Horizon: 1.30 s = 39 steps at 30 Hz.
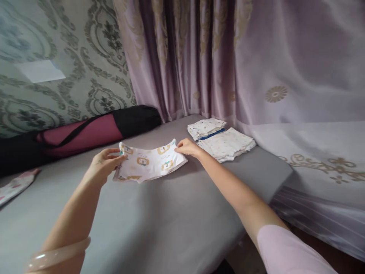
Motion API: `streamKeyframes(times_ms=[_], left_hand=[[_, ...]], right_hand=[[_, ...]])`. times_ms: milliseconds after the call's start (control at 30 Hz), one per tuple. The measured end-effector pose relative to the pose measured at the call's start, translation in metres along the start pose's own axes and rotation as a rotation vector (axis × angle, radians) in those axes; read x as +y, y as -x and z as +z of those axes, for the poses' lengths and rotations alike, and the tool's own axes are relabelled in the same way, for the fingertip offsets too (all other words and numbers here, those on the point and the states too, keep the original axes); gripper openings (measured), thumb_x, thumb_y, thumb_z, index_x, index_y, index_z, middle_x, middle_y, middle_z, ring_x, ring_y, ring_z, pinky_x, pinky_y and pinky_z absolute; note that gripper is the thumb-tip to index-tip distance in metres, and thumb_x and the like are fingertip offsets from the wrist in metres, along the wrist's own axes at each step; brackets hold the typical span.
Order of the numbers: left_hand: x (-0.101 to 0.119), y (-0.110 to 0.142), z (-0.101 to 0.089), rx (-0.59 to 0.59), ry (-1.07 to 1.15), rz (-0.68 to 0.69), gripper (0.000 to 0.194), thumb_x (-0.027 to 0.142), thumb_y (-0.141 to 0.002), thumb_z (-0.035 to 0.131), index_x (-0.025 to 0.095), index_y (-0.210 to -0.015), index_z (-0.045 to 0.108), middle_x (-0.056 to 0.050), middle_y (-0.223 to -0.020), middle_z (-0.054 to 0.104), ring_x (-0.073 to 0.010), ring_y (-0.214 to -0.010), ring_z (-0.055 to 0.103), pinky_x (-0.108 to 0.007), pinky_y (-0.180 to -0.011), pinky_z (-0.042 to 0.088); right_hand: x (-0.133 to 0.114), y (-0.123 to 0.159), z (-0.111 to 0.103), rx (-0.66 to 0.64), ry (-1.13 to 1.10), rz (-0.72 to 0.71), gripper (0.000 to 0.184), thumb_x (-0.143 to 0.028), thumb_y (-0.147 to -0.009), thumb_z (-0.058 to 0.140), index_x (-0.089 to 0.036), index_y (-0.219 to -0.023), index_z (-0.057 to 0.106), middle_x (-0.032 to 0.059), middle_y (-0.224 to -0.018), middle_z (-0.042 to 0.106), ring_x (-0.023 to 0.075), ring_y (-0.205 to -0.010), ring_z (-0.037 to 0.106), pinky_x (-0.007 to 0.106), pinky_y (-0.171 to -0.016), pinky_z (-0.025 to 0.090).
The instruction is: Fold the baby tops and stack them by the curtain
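Note:
A folded white cloth (152, 161) printed with tan and teal animal faces hangs between my two hands, just above the grey bed surface (171, 224). My left hand (107, 161) pinches its left edge between thumb and fingers. At the upper right corner, my right hand (188, 147) grips the fabric with thumb and fingertips. The cloth sags a little in the middle. To the right of it, two stacks of folded white cloths lie on the bed: a nearer stack (226, 144) and a farther stack (205, 127), with something blue (212, 134) between them.
A long black and maroon bag (82, 135) lies along the patterned wall. Part of a white and pink cloth (17, 186) shows at the left. Mauve curtains (182, 61) hang behind the bed, whose edge drops away at the right.

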State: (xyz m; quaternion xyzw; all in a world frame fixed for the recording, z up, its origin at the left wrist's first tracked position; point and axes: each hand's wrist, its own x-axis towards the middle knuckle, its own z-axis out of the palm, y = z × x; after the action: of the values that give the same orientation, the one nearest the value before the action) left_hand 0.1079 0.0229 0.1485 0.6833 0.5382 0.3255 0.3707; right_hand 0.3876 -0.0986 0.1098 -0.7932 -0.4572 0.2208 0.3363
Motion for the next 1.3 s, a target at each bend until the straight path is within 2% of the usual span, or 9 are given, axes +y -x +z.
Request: streamKeyframes(times_ms=[100, 167, 367, 467, 600, 767, 933, 1100, 1300], left_hand=[[0.027, 0.013, 0.037, -0.156, 0.237, -0.021, 0.071, 0.023, -0.065, 0.074, 0.02, -0.132, 0.052, 0.007, -0.063, 0.055, -0.0091, -0.055, 0.055, -0.017, -0.051, 0.042], [0.041, 0.021, 0.068, -0.243, 0.301, 0.047, 0.073, 0.029, -0.061, 0.076, 0.021, -0.131, 0.054, 0.007, -0.062, 0.051, -0.0086, -0.053, 0.052, -0.018, -0.051, 0.041], [0.082, 0.044, 0.172, -0.503, 0.43, 0.226, 0.035, 0.034, -0.067, 0.07, 0.012, -0.094, 0.071, 0.004, -0.06, 0.049, -0.009, -0.054, 0.049, -0.021, -0.052, 0.042], [0.1, 0.057, 0.216, -0.571, 0.5, 0.204, 0.025, 0.027, -0.069, 0.068, 0.012, -0.089, 0.071, 0.005, -0.058, 0.046, -0.008, -0.052, 0.047, -0.02, -0.05, 0.042], [0.115, 0.07, 0.253, -0.597, 0.622, 0.108, 0.023, 0.022, -0.07, 0.068, 0.012, -0.09, 0.07, 0.005, -0.059, 0.046, -0.0063, -0.052, 0.044, -0.017, -0.048, 0.041], [0.115, 0.078, 0.281, -0.574, 0.716, 0.055, 0.026, 0.022, -0.069, 0.071, 0.011, -0.093, 0.07, 0.004, -0.062, 0.048, -0.0075, -0.057, 0.047, -0.018, -0.051, 0.046], [0.09, 0.078, 0.312, -0.543, 0.672, 0.041, 0.027, 0.023, -0.074, 0.067, 0.012, -0.099, 0.07, 0.003, -0.066, 0.051, -0.008, -0.056, 0.048, -0.02, -0.053, 0.047], [0.051, 0.075, 0.33, -0.481, 0.438, 0.228, 0.026, 0.025, -0.08, 0.064, 0.015, -0.103, 0.07, 0.0, -0.077, 0.054, -0.0097, -0.062, 0.051, -0.023, -0.063, 0.049], [0.036, 0.085, 0.32, -0.453, 0.407, 0.403, 0.031, 0.028, -0.088, 0.054, 0.018, -0.115, 0.065, -0.003, -0.089, 0.054, -0.0118, -0.074, 0.056, -0.027, -0.075, 0.05]], right_hand=[[0.024, 0.011, -0.049, 0.091, -0.067, 0.05, 0.013, -0.022, -0.071, 0.069, -0.013, -0.081, 0.073, 0.0, -0.069, 0.067, 0.0123, -0.066, 0.06, 0.017, -0.056, 0.04], [0.039, 0.02, -0.086, 0.144, -0.093, 0.085, 0.011, -0.019, -0.073, 0.069, -0.011, -0.081, 0.072, 0.0003, -0.069, 0.066, 0.0109, -0.063, 0.058, 0.017, -0.055, 0.039], [0.078, 0.036, -0.188, 0.324, -0.021, 0.265, 0.014, -0.016, -0.073, 0.073, -0.01, -0.086, 0.072, 0.0012, -0.067, 0.065, 0.0084, -0.055, 0.052, 0.019, -0.053, 0.04], [0.094, 0.038, -0.221, 0.399, 0.006, 0.335, 0.013, -0.013, -0.076, 0.07, -0.009, -0.089, 0.072, 0.0023, -0.066, 0.066, 0.0082, -0.053, 0.053, 0.021, -0.055, 0.042], [0.114, 0.033, -0.249, 0.428, -0.009, 0.345, 0.012, -0.013, -0.076, 0.072, -0.01, -0.088, 0.071, 0.0028, -0.069, 0.067, 0.0103, -0.058, 0.058, 0.022, -0.061, 0.046], [0.134, 0.018, -0.268, 0.45, 0.019, 0.332, 0.014, -0.016, -0.077, 0.072, -0.012, -0.091, 0.07, 0.0029, -0.075, 0.069, 0.012, -0.064, 0.061, 0.022, -0.066, 0.049], [0.157, 0.001, -0.271, 0.413, 0.217, 0.291, 0.02, -0.018, -0.083, 0.065, -0.011, -0.102, 0.07, 0.0056, -0.087, 0.072, 0.0135, -0.072, 0.064, 0.023, -0.071, 0.05], [0.187, 0.002, -0.248, 0.419, 0.508, 0.285, 0.024, -0.019, -0.085, 0.061, -0.014, -0.107, 0.07, 0.008, -0.102, 0.072, 0.0196, -0.095, 0.064, 0.027, -0.085, 0.047], [0.212, 0.012, -0.213, 0.503, 0.71, 0.319, 0.027, -0.022, -0.092, 0.05, -0.019, -0.112, 0.068, 0.0116, -0.12, 0.064, 0.0252, -0.11, 0.059, 0.033, -0.092, 0.043]])
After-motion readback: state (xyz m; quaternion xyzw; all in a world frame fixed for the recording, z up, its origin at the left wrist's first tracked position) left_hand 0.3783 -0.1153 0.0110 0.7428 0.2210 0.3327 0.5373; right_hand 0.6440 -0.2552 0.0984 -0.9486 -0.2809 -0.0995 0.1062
